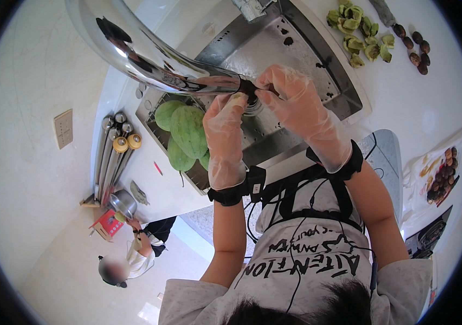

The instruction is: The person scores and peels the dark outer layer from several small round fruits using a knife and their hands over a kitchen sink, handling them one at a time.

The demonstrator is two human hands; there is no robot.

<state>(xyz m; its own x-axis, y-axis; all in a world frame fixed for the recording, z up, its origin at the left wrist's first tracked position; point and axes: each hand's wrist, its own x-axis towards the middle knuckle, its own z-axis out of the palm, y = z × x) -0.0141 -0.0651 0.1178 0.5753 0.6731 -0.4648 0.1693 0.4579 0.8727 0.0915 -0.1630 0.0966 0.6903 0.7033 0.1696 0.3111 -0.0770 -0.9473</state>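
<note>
Both my hands wear clear plastic gloves and meet above a stainless steel sink (316,53), right by the end of a chrome gooseneck tap (210,79). Between them is a small dark brown piece (248,88), partly hidden by fingers and too dark to name. My left hand (227,126) pinches it from the left side, thumb on top. From the right, my right hand (292,97) grips it between thumb and bent fingers. Dark scraps (288,41) lie on the wet sink floor. Large green oval fruits (188,130) rest in a wire drainer beside my left hand.
Green husks (350,18) and several brown nuts (413,42) lie beyond the sink at right. More nuts (442,174) lie on a white plastic bag. Metal rods (109,162) with round ends stand at left. Below them, a person (141,248) is near a steel bowl (123,203).
</note>
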